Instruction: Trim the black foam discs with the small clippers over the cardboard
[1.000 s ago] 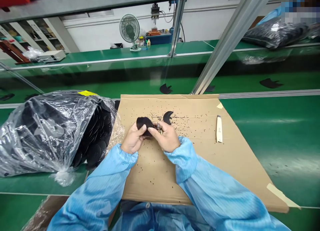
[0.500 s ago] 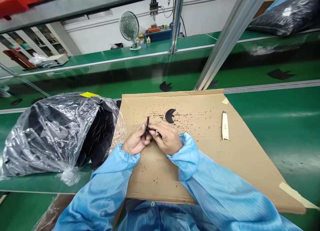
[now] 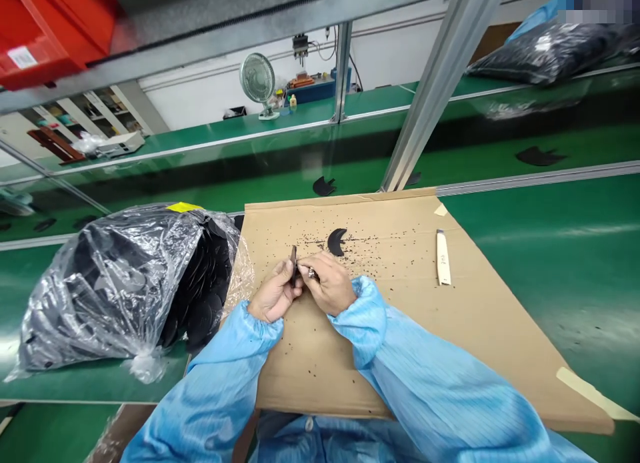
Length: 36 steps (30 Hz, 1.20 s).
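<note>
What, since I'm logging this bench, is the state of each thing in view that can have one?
Left hand: closed on black part
Black part: edge-on to camera
Right hand: closed on shiny tool
Crescent: lying on cardboard
Cardboard: flat, strewn with black bits
White tool: lying flat
Bag: open, pieces showing
Fan: upright, running unclear

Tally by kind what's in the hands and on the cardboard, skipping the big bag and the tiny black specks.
Black parts: 2 (held part in the left hand; loose crescent)
Tools: 2 (metal tool in the right hand, partly hidden; pale-handled tool)
Tape: 2 (short piece; long strip)
Total: 6
</note>
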Available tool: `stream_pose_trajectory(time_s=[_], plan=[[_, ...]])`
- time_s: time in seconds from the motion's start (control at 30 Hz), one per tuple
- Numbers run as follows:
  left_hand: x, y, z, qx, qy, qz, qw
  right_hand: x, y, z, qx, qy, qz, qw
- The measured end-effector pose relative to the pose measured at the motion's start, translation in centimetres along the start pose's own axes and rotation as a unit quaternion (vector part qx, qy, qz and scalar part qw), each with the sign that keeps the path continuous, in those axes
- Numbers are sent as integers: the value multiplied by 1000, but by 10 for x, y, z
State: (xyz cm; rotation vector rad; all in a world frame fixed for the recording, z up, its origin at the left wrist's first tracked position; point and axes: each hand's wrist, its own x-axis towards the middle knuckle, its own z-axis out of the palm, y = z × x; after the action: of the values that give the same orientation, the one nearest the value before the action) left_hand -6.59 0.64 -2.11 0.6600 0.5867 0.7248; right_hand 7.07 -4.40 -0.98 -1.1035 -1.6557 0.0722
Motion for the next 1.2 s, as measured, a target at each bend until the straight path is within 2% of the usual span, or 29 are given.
stream_pose_trajectory(time_s=[0.1, 0.2, 0.3, 0.37, 0.4, 0.43, 0.53, 0.57, 0.6, 0.63, 0.67, 0.73, 0.87, 0.97, 1.1, 1.2], plan=[[2, 2, -2, -17, 45, 30, 998, -1, 0, 0, 59, 75, 119, 988], [6, 6, -3, -23, 91, 74, 993, -4, 8, -2, 103, 130, 249, 954], [19, 19, -4, 54, 123, 110, 985, -5, 17, -1, 144, 133, 296, 935], [35, 41, -6, 168, 163, 174, 957, -5, 20, 0, 167, 136, 313, 925], [45, 56, -7, 243, 195, 218, 925, -5, 20, 0, 175, 138, 322, 920], [57, 73, -8, 323, 235, 267, 877, -5, 19, 0, 179, 138, 330, 917], [96, 127, -10, 558, 340, 355, 668, -5, 16, -1, 187, 137, 336, 913], [109, 141, -9, 619, 350, 357, 606, -5, 15, -1, 190, 135, 337, 912], [121, 151, -6, 669, 348, 345, 558, -5, 15, -1, 192, 134, 338, 912], [134, 157, -1, 710, 343, 321, 525, -6, 15, -1, 192, 137, 339, 911], [146, 157, 4, 742, 331, 290, 505, -6, 16, 0, 189, 145, 340, 910], [170, 146, 19, 780, 304, 229, 497, -8, 18, 4, 174, 181, 340, 906], [217, 102, 52, 796, 254, 158, 526, -10, 21, 11, 158, 233, 349, 894], [247, 75, 72, 797, 252, 111, 538, -9, 19, 13, 149, 256, 364, 883], [271, 55, 87, 793, 279, 66, 537, -8, 15, 14, 144, 262, 384, 873], [277, 46, 90, 789, 284, 69, 540, -8, 16, 14, 138, 255, 385, 876]])
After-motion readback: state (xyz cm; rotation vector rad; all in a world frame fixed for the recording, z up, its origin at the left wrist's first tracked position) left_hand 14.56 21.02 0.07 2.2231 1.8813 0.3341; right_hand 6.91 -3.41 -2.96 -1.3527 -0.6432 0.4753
